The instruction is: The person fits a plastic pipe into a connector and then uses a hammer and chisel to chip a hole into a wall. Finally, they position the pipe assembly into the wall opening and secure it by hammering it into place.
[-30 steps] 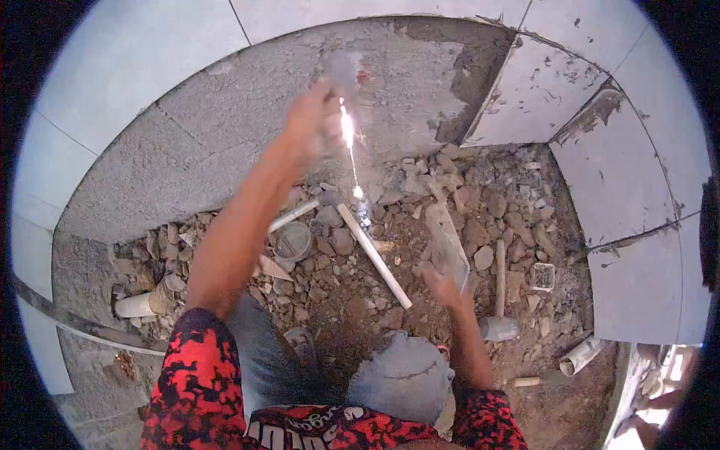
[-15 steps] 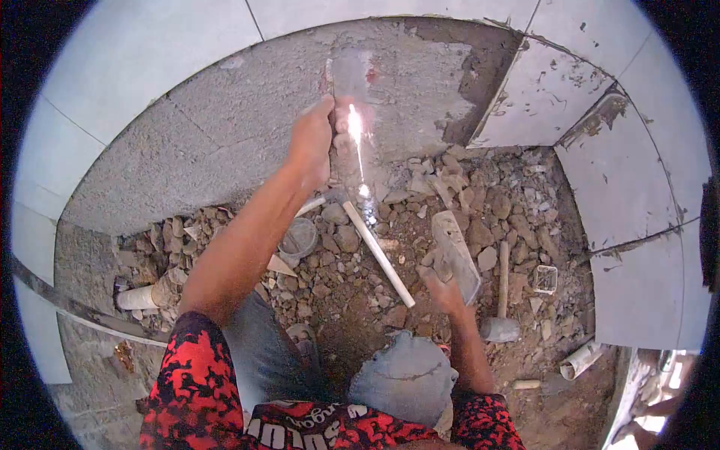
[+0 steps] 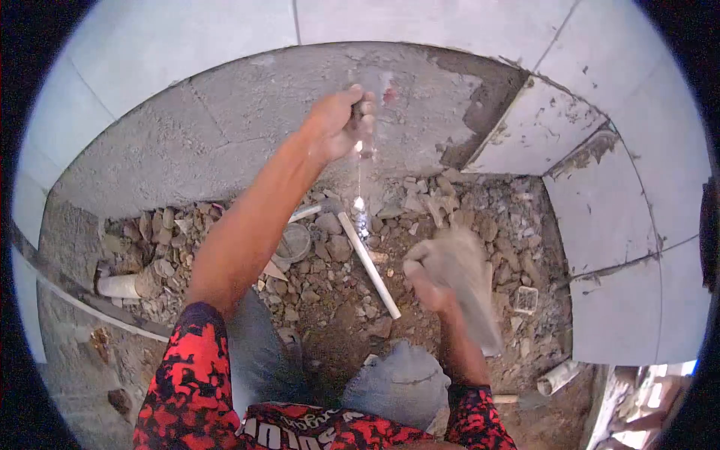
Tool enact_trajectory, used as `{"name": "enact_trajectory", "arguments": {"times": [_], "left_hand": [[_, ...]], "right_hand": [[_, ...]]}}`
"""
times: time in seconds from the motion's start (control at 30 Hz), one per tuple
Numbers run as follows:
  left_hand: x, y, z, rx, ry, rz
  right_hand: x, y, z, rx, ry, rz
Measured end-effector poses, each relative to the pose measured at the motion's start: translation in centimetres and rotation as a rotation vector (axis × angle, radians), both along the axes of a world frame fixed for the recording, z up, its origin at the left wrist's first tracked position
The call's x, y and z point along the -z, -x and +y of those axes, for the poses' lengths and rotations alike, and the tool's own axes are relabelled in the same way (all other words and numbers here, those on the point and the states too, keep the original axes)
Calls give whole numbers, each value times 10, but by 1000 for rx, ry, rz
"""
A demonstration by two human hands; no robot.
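My left hand [image 3: 343, 124] is raised in front of the rough mortar wall [image 3: 262, 101], its fingers curled in with the thumb on top. What lies inside those fingers, if anything, I cannot make out. A bright streak of light falls just below it. Lower down on the right, my right hand [image 3: 427, 281] is closed round a plastering float [image 3: 465, 285], whose long flat plate is blurred by motion and tilted over the rubble. White pipe-like rods [image 3: 371, 266] lie on the stones between my hands.
Pale tiles [image 3: 607, 199] cover the wall at the right and above. Broken stones [image 3: 169, 232] line its foot. A round grey container [image 3: 293, 241], a small square plastic basket [image 3: 525, 300] and pipe stubs [image 3: 559, 377] lie on the ground. My knee [image 3: 397, 379] is at the front.
My left hand has turned, showing its curled fingers. The float has swung its lower end down and right, covering the mallet seen before. The whole view has shifted slightly.
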State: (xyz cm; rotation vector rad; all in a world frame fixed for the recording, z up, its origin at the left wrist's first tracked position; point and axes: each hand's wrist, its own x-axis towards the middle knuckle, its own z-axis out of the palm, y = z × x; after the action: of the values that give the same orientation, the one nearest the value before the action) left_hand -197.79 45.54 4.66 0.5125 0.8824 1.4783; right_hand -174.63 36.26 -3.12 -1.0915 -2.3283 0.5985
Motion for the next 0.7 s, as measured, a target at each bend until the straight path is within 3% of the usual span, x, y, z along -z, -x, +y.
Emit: {"name": "enact_trajectory", "arguments": {"times": [0.03,0.1,0.23,0.3,0.37,0.43,0.5,0.53,0.6,0.7], "left_hand": [[-3,2,1,33,0,-33],[-3,5,1,50,2,-76],[-3,8,7,45,-16,-96],[6,7,7,44,-12,-101],[14,21,10,45,88,10],[-6,27,10,32,79,54],[10,13,-5,43,157,75],[15,6,-2,37,110,84],[25,-5,0,28,63,89],[37,-15,1,9,92,51]], "right_hand": [[-13,-3,1,-250,-42,417],[-37,15,8,-514,-60,826],[-48,50,28,-66,-190,36],[-40,51,27,70,-216,-169],[-16,59,39,53,-130,166],[-37,49,34,-38,-174,227],[-33,30,10,-101,-132,265],[-32,28,10,-203,-128,575],[-35,26,7,-309,-121,881],[-37,16,0,-272,-49,849]]}}
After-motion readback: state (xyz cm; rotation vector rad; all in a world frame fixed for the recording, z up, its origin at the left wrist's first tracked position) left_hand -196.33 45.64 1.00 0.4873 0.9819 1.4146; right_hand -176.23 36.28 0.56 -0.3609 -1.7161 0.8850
